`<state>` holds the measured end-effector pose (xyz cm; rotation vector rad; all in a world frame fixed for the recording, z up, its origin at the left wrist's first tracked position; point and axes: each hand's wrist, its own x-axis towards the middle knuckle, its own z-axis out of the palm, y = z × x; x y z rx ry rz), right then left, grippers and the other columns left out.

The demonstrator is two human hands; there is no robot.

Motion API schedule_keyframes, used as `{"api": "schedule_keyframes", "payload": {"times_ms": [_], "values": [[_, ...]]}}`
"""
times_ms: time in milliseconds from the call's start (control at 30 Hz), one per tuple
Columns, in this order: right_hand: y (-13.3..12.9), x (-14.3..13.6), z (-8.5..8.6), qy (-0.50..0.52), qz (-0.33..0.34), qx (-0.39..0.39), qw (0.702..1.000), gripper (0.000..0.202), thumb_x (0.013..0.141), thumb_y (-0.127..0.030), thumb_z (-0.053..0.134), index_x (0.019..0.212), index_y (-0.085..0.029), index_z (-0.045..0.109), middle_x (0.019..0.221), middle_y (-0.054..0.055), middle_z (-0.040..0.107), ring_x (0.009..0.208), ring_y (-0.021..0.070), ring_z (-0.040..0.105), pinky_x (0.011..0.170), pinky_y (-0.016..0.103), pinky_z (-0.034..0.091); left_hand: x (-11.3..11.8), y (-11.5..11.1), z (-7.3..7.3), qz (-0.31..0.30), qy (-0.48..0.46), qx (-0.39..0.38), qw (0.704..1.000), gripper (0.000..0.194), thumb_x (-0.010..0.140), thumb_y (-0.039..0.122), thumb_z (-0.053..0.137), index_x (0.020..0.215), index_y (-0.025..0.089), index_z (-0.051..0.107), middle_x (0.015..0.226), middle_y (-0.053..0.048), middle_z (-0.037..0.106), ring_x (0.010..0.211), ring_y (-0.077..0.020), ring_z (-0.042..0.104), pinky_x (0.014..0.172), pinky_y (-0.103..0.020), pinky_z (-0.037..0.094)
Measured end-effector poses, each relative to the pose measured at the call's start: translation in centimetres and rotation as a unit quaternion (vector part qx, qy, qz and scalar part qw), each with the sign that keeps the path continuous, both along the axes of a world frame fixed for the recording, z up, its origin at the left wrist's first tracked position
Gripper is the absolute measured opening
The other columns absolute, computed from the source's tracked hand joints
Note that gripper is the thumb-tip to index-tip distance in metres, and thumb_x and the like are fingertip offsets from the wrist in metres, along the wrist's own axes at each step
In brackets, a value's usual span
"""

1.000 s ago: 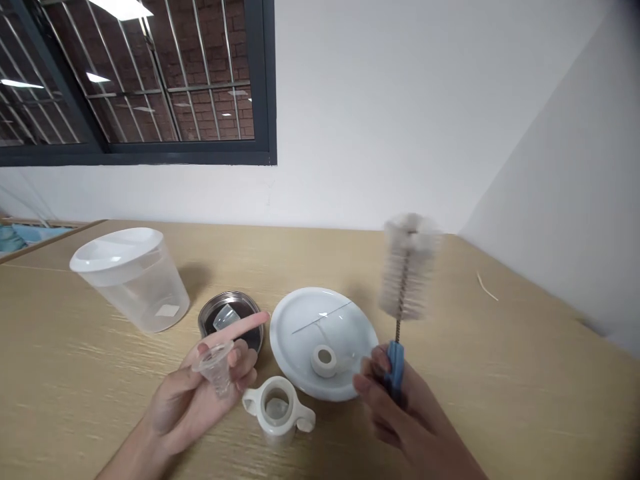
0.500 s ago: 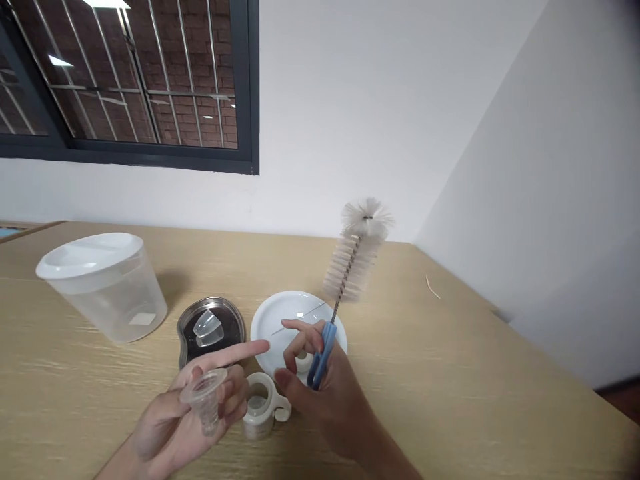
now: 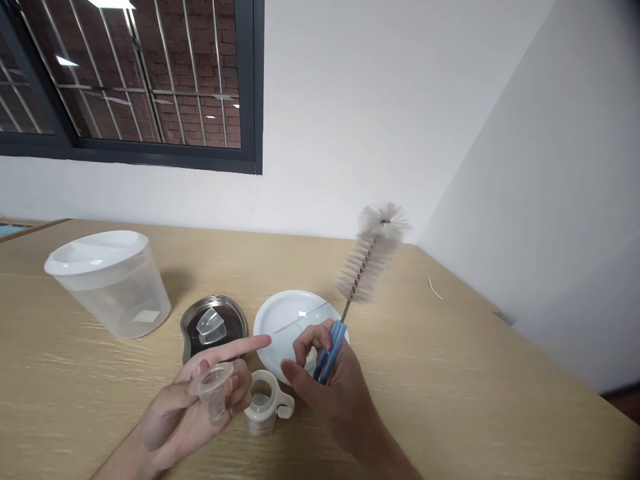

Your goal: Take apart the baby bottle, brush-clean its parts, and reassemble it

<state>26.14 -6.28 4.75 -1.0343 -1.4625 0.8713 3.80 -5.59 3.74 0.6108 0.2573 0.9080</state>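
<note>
My left hand (image 3: 197, 407) is closed on a clear, soft-looking funnel-shaped piece (image 3: 214, 390) with a wide rim, its narrow end pointing down. Its index finger stretches out toward the white plate (image 3: 273, 310). In my right hand (image 3: 333, 390) is a bottle brush (image 3: 367, 260), gripped by its blue handle with the white bristles up. Between the hands stands a small clear cup (image 3: 261, 419) with a white rim and handle. The plate lies behind it, a thin straight line across it; my right hand covers part of the plate.
A kidney-shaped metal tray (image 3: 187, 320) beside the plate holds clear plastic pieces (image 3: 211, 327). At the left stands a translucent lidded tub (image 3: 125, 293). A thin pale strand (image 3: 434, 288) lies on the wooden table (image 3: 475, 373) near the right wall.
The brush has shifted right and leans a little more to the right. My right fingers have curled in further. The funnel-shaped piece is slightly higher; the view has moved a little.
</note>
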Motion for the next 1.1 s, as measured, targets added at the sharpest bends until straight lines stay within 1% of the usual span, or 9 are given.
{"api": "schedule_keyframes", "payload": {"times_ms": [100, 200, 267, 367, 567, 700, 800, 900, 1100], "values": [[-0.2, -0.1, 0.0, 0.014, 0.029, -0.002, 0.999, 0.029, 0.080, -0.024, 0.070, 0.078, -0.025, 0.040, 0.079, -0.003, 0.050, 0.073, 0.0151, 0.050, 0.067, 0.029, 0.046, 0.3, -0.2, 0.2, -0.005, 0.023, 0.009, 1.000, 0.070, 0.078, 0.029, 0.086, 0.139, 0.002, 0.063, 0.074, -0.003, 0.058, 0.072, -0.0120, 0.049, 0.073, -0.024, 0.048], [-0.4, 0.0, 0.3, -0.012, 0.042, 0.016, 0.999, 0.021, 0.077, -0.021, 0.072, 0.081, -0.024, 0.051, 0.087, 0.000, 0.058, 0.087, 0.0190, 0.059, 0.081, 0.034, 0.049, 0.4, -0.4, 0.3, -0.019, 0.046, 0.026, 0.998, 0.070, 0.078, 0.035, 0.086, 0.138, 0.005, 0.065, 0.073, -0.003, 0.058, 0.070, -0.0120, 0.049, 0.071, -0.023, 0.046], [-0.5, 0.2, 0.5, -0.028, 0.053, 0.013, 0.998, 0.026, 0.077, -0.022, 0.074, 0.101, -0.024, 0.064, 0.106, 0.005, 0.063, 0.105, 0.0239, 0.061, 0.093, 0.039, 0.049, 0.3, -0.4, 0.1, -0.028, 0.058, 0.038, 0.997, 0.070, 0.079, 0.042, 0.085, 0.137, 0.009, 0.067, 0.074, -0.004, 0.059, 0.069, -0.0125, 0.049, 0.070, -0.023, 0.045], [-0.6, 0.4, 0.7, -0.034, 0.055, -0.011, 0.998, 0.059, 0.077, -0.027, 0.075, 0.135, -0.027, 0.060, 0.123, 0.008, 0.060, 0.113, 0.0256, 0.060, 0.097, 0.041, 0.049, 0.1, -0.4, -0.2, -0.029, 0.070, 0.046, 0.996, 0.069, 0.078, 0.047, 0.084, 0.136, 0.014, 0.069, 0.075, -0.003, 0.060, 0.071, -0.0132, 0.050, 0.070, -0.022, 0.045], [-0.8, 0.5, 1.2, -0.029, 0.037, 0.005, 0.999, 0.017, 0.082, -0.029, 0.071, 0.092, -0.024, 0.059, 0.094, 0.001, 0.057, 0.090, 0.0183, 0.059, 0.084, 0.033, 0.050, -0.1, 0.0, -0.5, -0.048, 0.053, 0.053, 0.996, 0.071, 0.077, 0.040, 0.086, 0.139, 0.013, 0.066, 0.081, -0.004, 0.065, 0.074, -0.0140, 0.055, 0.072, -0.022, 0.046], [-0.4, 1.2, 1.3, 0.019, 0.050, -0.009, 0.999, 0.029, 0.091, -0.041, 0.065, 0.081, -0.025, 0.043, 0.082, -0.001, 0.053, 0.074, 0.0155, 0.054, 0.064, 0.028, 0.046, -0.3, 0.3, -0.1, -0.037, 0.010, 0.076, 0.996, 0.078, 0.080, 0.036, 0.085, 0.147, 0.009, 0.056, 0.084, -0.006, 0.066, 0.078, -0.0137, 0.057, 0.075, -0.022, 0.047], [0.8, 2.9, 0.6, 0.011, -0.008, -0.021, 1.000, 0.041, 0.090, -0.050, 0.067, 0.077, -0.025, 0.037, 0.073, -0.003, 0.049, 0.063, 0.0131, 0.046, 0.055, 0.026, 0.040, -0.9, 0.7, 0.2, 0.009, 0.009, 0.077, 0.997, 0.076, 0.080, 0.035, 0.086, 0.146, 0.012, 0.058, 0.092, -0.007, 0.068, 0.088, -0.0153, 0.061, 0.084, -0.024, 0.048], [2.3, 5.4, -0.8, -0.006, -0.103, -0.044, 0.994, 0.049, 0.083, -0.055, 0.072, 0.075, -0.025, 0.034, 0.070, -0.003, 0.049, 0.064, 0.0133, 0.044, 0.056, 0.026, 0.039, -1.6, 1.3, 0.0, 0.066, 0.042, 0.092, 0.993, 0.071, 0.078, 0.033, 0.088, 0.143, 0.016, 0.063, 0.110, -0.009, 0.070, 0.102, -0.0166, 0.062, 0.093, -0.023, 0.046], [4.3, 9.2, -3.4, -0.014, -0.202, -0.041, 0.978, 0.050, 0.080, -0.058, 0.073, 0.075, -0.026, 0.035, 0.068, -0.005, 0.044, 0.068, 0.0150, 0.045, 0.063, 0.028, 0.041, -2.0, 1.8, -0.2, 0.139, 0.170, 0.149, 0.964, 0.057, 0.079, 0.041, 0.086, 0.132, 0.025, 0.072, 0.119, -0.009, 0.074, 0.114, -0.0204, 0.063, 0.103, -0.026, 0.042]]}}
